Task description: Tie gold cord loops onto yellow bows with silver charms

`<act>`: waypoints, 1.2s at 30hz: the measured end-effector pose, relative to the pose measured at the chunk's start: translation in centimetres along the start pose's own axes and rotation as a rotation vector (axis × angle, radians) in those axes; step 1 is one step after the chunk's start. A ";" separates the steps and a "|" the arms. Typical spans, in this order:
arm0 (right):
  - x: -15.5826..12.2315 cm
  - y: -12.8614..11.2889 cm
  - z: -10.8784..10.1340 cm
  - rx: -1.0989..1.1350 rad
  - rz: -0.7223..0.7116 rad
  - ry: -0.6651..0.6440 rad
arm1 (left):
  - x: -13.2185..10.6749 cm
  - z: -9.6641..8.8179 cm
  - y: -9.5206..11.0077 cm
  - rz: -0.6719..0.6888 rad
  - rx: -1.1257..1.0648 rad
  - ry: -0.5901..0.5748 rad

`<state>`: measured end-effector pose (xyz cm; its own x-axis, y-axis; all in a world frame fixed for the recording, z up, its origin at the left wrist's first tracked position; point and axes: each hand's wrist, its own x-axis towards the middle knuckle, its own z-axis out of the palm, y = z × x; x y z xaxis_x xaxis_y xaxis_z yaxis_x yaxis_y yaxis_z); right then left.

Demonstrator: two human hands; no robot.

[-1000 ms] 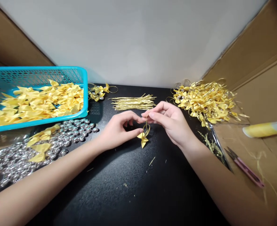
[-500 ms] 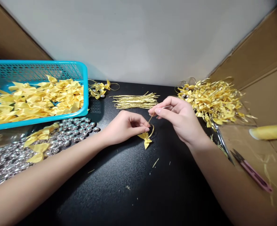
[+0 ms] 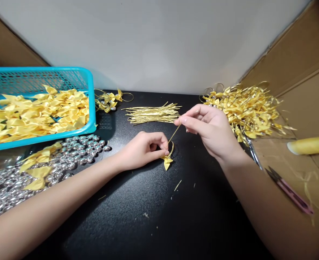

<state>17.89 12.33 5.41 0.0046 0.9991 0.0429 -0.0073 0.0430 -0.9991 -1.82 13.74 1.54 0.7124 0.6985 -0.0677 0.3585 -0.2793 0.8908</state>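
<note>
Over the middle of the black table, my left hand (image 3: 148, 150) pinches a yellow ribbon bow (image 3: 168, 163) between thumb and fingertips; part of the bow is hidden by them. A gold loop (image 3: 172, 148) curves up beside the bow. My right hand (image 3: 206, 126) is closed in a pinch on the upper end of a thin gold cord (image 3: 175, 133), which runs slanting and taut down to my left fingertips. Behind both hands lies a bundle of cut gold cords (image 3: 152, 113).
A turquoise basket (image 3: 91, 97) of yellow bows stands left, with silver beads (image 3: 80, 150) before it. Finished bows with loops (image 3: 109, 99) lie behind. On the right are a heap of looped bows (image 3: 246, 108), pink thread snips (image 3: 291, 191) and a yellow roll (image 3: 312, 145).
My right hand has drawn the cord slightly up and away from my left hand, so a longer stretch shows between them. The whole view has shifted a little.
</note>
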 end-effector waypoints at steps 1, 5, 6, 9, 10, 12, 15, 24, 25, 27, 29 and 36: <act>0.0 0.1 0.0 0.004 0.003 0.000 | 0.0 0.0 0.0 0.006 0.010 -0.004; 0.2 0.2 0.0 0.077 0.054 -0.016 | -0.1 -0.1 -0.1 0.019 0.031 -0.029; 0.2 0.3 0.0 0.113 0.076 -0.020 | -0.1 -0.1 -0.1 0.018 0.033 -0.036; 0.3 0.4 0.1 0.201 0.131 -0.025 | -0.2 -0.1 -0.2 0.030 0.004 -0.058; 0.3 0.5 0.1 0.209 0.138 -0.023 | -0.3 -0.1 -0.2 0.037 -0.017 -0.063; 0.5 0.6 0.0 0.206 0.142 -0.014 | -0.4 0.0 -0.4 0.043 -0.061 -0.070; 0.7 0.9 -0.1 0.195 0.138 0.019 | -0.6 0.1 -0.6 0.050 -0.119 -0.074; 1.0 1.5 -0.6 0.159 0.107 0.075 | -0.8 0.4 -0.8 0.081 -0.152 -0.088; 1.0 1.5 -0.7 0.149 0.102 0.079 | -0.9 0.4 -0.8 0.083 -0.148 -0.087; 1.1 1.6 -0.8 0.123 0.094 0.080 | -0.9 0.5 -0.8 0.085 -0.143 -0.085; 1.2 1.7 -0.9 0.110 0.088 0.083 | -0.9 0.5 -0.8 0.090 -0.138 -0.083; 1.3 2.0 -0.8 0.130 0.075 0.121 | -1.1 0.9 -0.8 0.141 -0.111 -0.113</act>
<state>18.66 13.75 3.44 0.1195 0.9920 -0.0409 -0.1414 -0.0238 -0.9897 -2.34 12.55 0.51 0.8162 0.5775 0.0163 0.1866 -0.2902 0.9386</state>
